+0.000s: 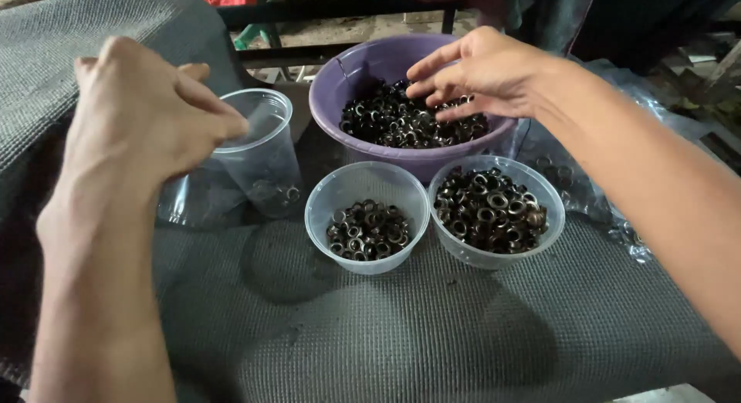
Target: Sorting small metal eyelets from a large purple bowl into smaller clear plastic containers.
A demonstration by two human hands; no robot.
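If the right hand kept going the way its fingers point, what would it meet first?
Probably the dark metal rings heaped in the purple bowl: the right hand hovers over them, fingers angled down-left. Height above the heap is unclear.
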